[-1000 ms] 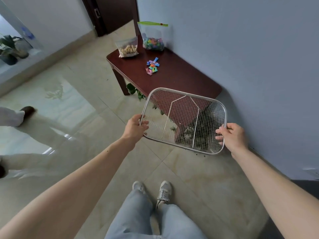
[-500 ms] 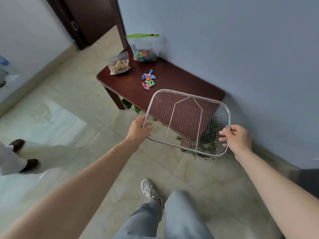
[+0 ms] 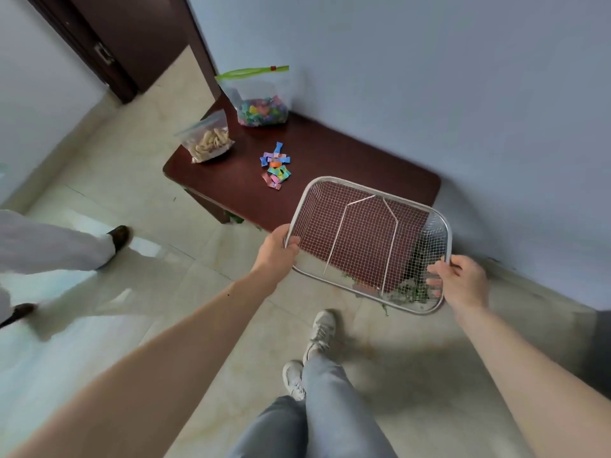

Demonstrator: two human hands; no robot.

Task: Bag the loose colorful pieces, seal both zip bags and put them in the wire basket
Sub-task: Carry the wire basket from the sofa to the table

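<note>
Head camera, looking down: I hold a wire basket in the air with both hands, over the near end of a low dark wooden table. My left hand is closed on its left rim, my right hand on its right rim, fingers curled over the wire. The basket has nothing in it. On the table lies a small pile of loose colorful pieces. Beyond it, against the wall, stands a large zip bag with a green seal, partly filled with similar pieces. To its left sits a smaller zip bag of pale pieces. No writing or brand can be read on either bag.
</note>
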